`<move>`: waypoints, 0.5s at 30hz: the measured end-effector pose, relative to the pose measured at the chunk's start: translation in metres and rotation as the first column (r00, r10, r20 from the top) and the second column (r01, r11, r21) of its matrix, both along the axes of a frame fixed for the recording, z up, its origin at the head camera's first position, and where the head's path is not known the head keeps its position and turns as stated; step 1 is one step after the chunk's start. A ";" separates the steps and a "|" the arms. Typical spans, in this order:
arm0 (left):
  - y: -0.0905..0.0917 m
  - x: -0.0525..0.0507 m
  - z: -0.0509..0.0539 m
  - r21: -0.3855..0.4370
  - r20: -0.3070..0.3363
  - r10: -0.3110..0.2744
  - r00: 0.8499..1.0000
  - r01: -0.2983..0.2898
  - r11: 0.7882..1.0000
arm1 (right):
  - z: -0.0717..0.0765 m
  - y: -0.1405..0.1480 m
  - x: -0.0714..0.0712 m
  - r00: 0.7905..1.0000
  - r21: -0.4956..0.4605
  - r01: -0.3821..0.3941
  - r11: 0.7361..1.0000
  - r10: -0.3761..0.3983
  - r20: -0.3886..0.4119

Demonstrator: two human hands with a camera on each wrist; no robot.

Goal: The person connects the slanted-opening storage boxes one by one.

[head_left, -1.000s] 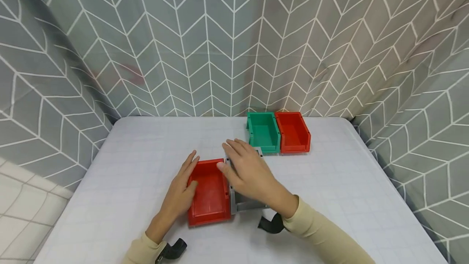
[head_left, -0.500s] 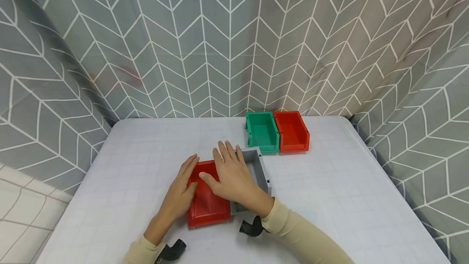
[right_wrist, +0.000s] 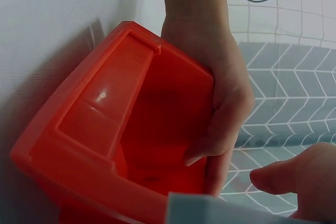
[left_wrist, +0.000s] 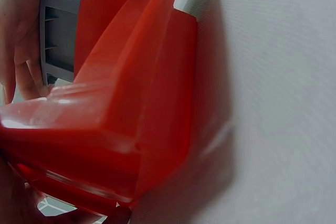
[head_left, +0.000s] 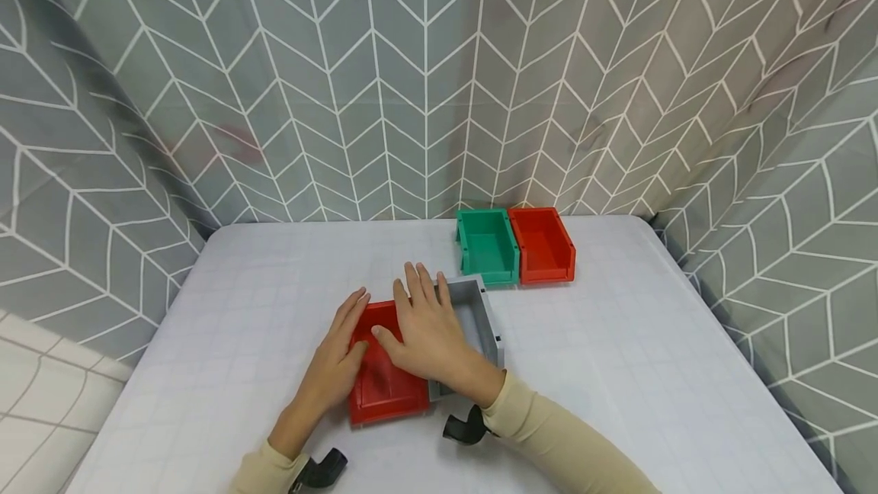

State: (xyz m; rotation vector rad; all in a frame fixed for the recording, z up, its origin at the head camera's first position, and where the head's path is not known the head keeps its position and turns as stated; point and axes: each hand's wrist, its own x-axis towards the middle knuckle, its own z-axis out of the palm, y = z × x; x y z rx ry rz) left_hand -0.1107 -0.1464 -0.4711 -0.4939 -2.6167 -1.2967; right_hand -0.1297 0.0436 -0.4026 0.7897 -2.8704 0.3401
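Observation:
A large red bin (head_left: 389,395) stands at the middle front of the table, directly left of a grey bin (head_left: 480,319). My left hand (head_left: 328,368) grips the red bin's left wall; in the right wrist view its thumb (right_wrist: 207,142) hooks over the rim into the bin (right_wrist: 163,108) while the fingers lie outside. Over the line where the two bins meet is my right hand (head_left: 434,340), flat with fingers spread. It covers part of both bins; whether it touches them I cannot tell. The left wrist view shows the red bin's outer wall (left_wrist: 157,87) close up.
Behind, at the table's back edge, a green bin (head_left: 488,246) and a smaller red bin (head_left: 543,245) stand side by side. The white-covered table (head_left: 617,357) is bordered by a patterned grey curtain (head_left: 329,82). A black curved piece shows at each wrist.
My right hand has moved left from over the grey bin to where the bins meet, uncovering the grey bin's right part. My left hand has kept its place on the red bin.

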 end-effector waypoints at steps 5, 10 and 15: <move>0.000 0.001 -0.001 0.016 -0.001 -0.002 1.000 0.002 1.000 | -0.003 -0.001 -0.001 1.000 -0.002 -0.004 1.000 0.004 -0.004; 0.001 0.001 0.000 0.018 0.002 0.002 1.000 -0.002 1.000 | -0.004 -0.001 0.000 1.000 -0.008 -0.003 1.000 0.003 0.000; 0.001 0.001 0.000 0.012 0.004 0.008 1.000 -0.008 1.000 | -0.004 -0.002 -0.001 1.000 0.000 0.000 1.000 0.000 0.004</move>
